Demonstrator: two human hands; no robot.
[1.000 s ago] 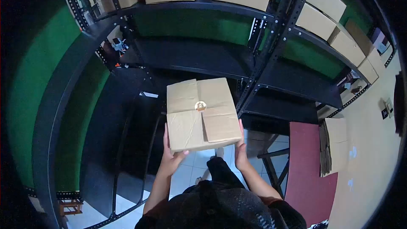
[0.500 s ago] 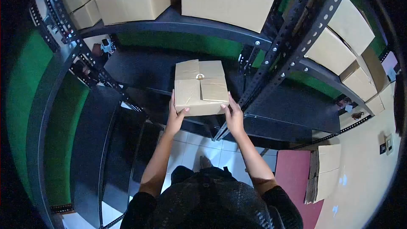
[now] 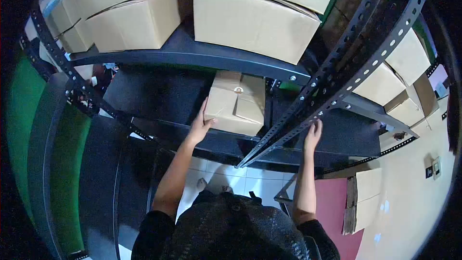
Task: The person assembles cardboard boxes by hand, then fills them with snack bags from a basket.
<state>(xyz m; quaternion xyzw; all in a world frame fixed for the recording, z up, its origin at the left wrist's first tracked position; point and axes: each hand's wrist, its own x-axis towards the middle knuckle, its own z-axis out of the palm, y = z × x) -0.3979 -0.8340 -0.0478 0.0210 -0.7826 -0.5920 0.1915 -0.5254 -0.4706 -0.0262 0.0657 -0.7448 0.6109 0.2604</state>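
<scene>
A brown cardboard box [image 3: 237, 102] with a round sticker on its flaps sits on the dark middle shelf [image 3: 159, 91], pushed under the shelf above. My left hand [image 3: 200, 124] rests flat against the box's near left corner, fingers spread. My right hand [image 3: 313, 134] is off the box and touches the black perforated upright post [image 3: 337, 74] to the right.
Large cardboard boxes [image 3: 250, 19] fill the upper shelf, with more boxes [image 3: 406, 60] on the racks to the right. Flattened cartons [image 3: 363, 202] lie on a red table at lower right. White floor tiles [image 3: 240, 180] show beneath me.
The box went from held in both hands onto the middle shelf. My right hand left it and moved to the upright post; my left hand stays against it.
</scene>
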